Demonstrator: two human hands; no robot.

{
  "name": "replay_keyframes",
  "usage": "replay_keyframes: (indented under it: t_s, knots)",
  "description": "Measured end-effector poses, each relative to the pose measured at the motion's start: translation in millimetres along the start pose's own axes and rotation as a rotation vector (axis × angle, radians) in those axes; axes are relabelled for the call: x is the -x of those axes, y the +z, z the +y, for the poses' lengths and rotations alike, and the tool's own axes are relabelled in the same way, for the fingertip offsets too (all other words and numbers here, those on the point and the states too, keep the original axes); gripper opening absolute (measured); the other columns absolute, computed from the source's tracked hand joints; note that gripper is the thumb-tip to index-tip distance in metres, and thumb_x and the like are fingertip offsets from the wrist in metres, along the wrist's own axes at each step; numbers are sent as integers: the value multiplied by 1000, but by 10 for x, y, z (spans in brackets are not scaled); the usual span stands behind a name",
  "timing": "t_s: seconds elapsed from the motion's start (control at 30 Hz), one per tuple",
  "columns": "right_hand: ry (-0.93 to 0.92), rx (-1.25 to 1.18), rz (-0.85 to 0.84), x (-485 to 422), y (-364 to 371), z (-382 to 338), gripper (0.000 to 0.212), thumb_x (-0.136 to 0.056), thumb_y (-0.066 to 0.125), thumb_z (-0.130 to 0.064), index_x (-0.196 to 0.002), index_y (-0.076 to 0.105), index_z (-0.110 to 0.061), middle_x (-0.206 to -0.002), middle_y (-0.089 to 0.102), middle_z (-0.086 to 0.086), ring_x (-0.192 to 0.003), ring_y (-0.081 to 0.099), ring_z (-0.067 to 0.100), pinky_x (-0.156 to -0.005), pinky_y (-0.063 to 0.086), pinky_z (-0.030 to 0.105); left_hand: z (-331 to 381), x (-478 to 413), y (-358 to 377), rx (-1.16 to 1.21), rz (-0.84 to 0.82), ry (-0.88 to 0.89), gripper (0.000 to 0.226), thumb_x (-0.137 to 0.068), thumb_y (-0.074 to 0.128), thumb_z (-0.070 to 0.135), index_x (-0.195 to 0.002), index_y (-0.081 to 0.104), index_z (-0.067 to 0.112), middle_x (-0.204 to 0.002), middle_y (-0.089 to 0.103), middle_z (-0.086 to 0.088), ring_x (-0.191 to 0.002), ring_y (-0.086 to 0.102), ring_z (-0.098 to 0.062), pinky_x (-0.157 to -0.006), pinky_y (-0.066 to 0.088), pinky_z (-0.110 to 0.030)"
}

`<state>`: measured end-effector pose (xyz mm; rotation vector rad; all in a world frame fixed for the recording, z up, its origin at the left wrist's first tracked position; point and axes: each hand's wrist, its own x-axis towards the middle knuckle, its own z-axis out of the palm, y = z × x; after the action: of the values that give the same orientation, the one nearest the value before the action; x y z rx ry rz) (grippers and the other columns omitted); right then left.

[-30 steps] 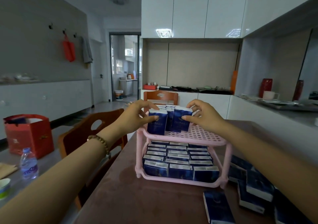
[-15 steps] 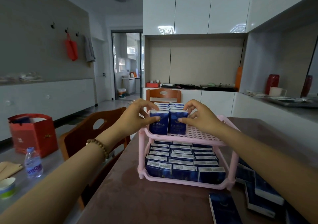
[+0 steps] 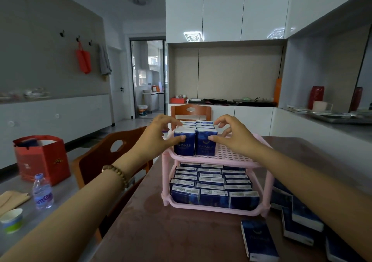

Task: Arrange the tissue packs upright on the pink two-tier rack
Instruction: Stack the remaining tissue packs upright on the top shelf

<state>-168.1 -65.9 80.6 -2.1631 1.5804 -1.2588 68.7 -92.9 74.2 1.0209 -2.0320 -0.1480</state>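
Moved: front pair of tissue packs (image 3: 184, 147), formerly leaning, now upright on pink rack (image 3: 231, 157), top tier, left side; left hand (image 3: 157, 139) fingers pinch one, right hand (image 3: 235, 139) apparently likewise. Light, soft; hold by broad faces.

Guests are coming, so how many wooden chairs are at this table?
2. The left chair stands by the table's left edge; the far chair is behind the pink rack. More could be out of frame.

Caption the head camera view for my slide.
Left hand and right hand pinch upright tissue packs on the top tier of the pink rack.
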Motion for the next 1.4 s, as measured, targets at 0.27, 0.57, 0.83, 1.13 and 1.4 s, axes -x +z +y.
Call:
replay_keyframes:
  t_s: [0.27,0.57,0.83,1.13,1.4]
  knots:
    - [-86,-71,43,489,-183,-170,34,-81,70,-29,-107,48,-33,-112,49,-16,-82,58,-2,-63,45,8,391,412,4,33,36,85,29,-81,68,35,-109,60,28,-117,53,7,-105,46,-4,-83,36,-11]
    - [39,-225,-90,1632,-142,87,28,-80,69,-28,-99,52,-38,-105,57,-16,-91,61,4,-66,51,15,702,1395,515,189,-313,99,31,-81,67,37,-109,61,26,-108,56,15,-101,50,5,-84,42,-7]
    - [196,-176,-8,2112,54,629,11,-85,64,-29,-92,59,-36,-109,60,-1,-104,58,12,-94,47,31,637,1755,797,226,-525,-58,36,-72,61,63,-99,60,39,-102,62,14,-95,58,-6,-79,48,-22]
    - [227,36,-72,2209,167,730,33,-92,53,-35,-122,58,-23,-113,44,-7,-113,43,9,-105,35,30,789,1871,714,192,-808,-73,49,-64,67,68,-107,53,49,-114,50,22,-108,46,0,-93,42,-20]
    - [200,58,-134,2246,170,672,21,-92,54,-31,-105,62,-18,-110,49,-4,-112,44,11,-102,30,23,840,1891,666,246,-969,-36,44,-75,74,39,-112,53,28,-116,57,11,-109,53,-5,-95,49,-31]
